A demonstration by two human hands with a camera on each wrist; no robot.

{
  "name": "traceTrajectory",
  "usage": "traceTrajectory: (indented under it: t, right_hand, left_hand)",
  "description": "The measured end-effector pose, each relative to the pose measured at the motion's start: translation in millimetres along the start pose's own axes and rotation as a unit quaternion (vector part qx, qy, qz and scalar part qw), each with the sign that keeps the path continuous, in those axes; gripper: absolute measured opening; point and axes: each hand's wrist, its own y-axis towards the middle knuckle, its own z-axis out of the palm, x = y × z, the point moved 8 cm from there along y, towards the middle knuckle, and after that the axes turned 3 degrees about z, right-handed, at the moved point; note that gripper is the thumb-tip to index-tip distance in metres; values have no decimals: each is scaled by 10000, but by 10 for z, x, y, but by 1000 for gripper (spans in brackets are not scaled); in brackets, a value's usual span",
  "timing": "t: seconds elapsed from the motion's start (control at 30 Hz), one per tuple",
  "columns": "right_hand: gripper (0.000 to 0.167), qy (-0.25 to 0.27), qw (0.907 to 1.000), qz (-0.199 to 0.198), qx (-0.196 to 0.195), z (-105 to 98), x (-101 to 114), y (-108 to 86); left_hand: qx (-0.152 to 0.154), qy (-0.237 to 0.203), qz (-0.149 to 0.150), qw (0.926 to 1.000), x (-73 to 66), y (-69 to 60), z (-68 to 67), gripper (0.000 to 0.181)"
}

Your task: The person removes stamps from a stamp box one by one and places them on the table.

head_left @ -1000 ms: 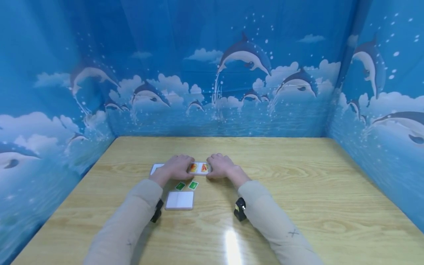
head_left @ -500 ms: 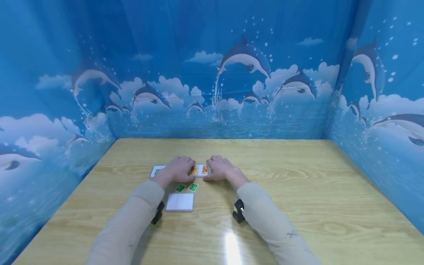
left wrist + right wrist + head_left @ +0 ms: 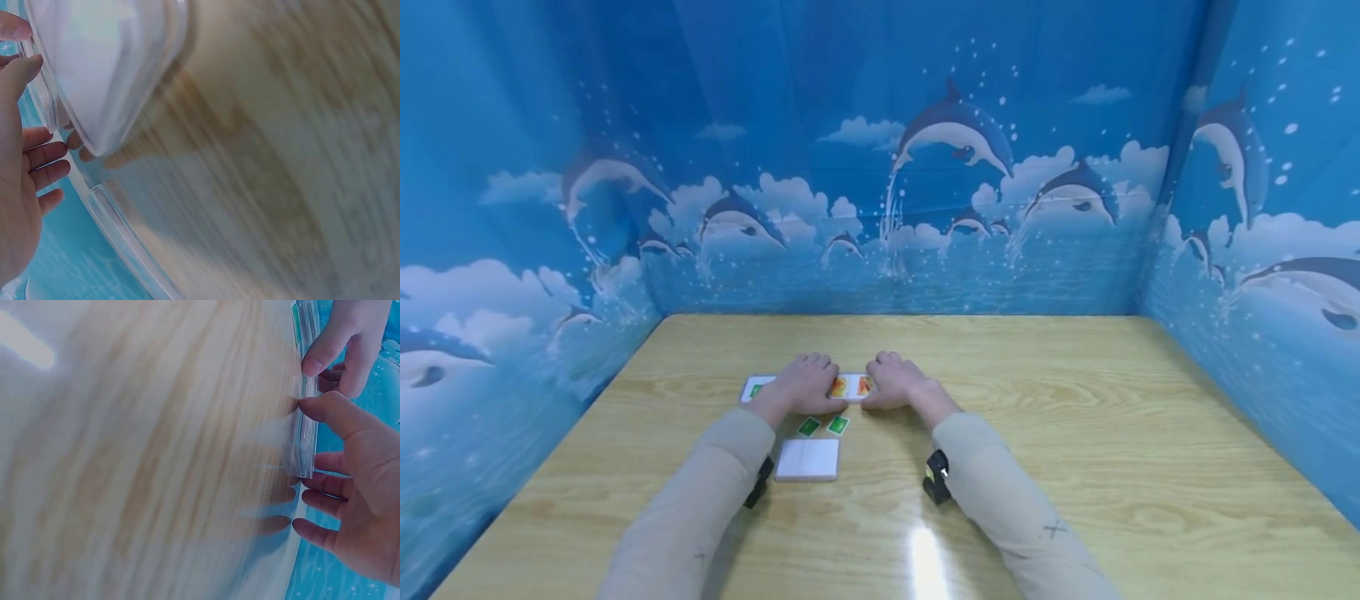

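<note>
In the head view a flat clear-edged plastic case (image 3: 852, 387) lies between my two hands, showing two orange-and-red food pictures on white. My left hand (image 3: 805, 385) holds its left end, thumb along the near edge and fingers over the far side. At the right end my right hand (image 3: 895, 382) pinches it the same way; in the right wrist view its thumb touches the near side of the case (image 3: 306, 444). Another white case (image 3: 755, 387) with a green picture is partly covered by my left hand. Two small green cards (image 3: 808, 427) lie nearer me, side by side.
A blank white case (image 3: 807, 460) lies on the wooden table (image 3: 1075, 433) closer to my body, right of the left forearm. A blue dolphin-print curtain (image 3: 880, 167) encloses the table's back and sides. Black wrist cameras (image 3: 936, 477) hang under both sleeves.
Both hands stay at the pictured case. Each thumb has crept slightly inward along its near edge. More of the green picture on the left case shows; the head view has shifted slightly.
</note>
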Motion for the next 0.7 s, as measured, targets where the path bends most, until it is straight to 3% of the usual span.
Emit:
traceTrajectory:
  t: [0.37, 0.7]
  right_hand:
    - [62, 153, 9997, 95, 143, 15, 5, -4]
    - [58, 40, 9999, -1, 131, 0, -17, 32]
  left_hand:
    - [225, -31, -78, 9997, -1, -6, 8, 70]
    - [207, -122, -178, 9996, 6, 2, -4, 70]
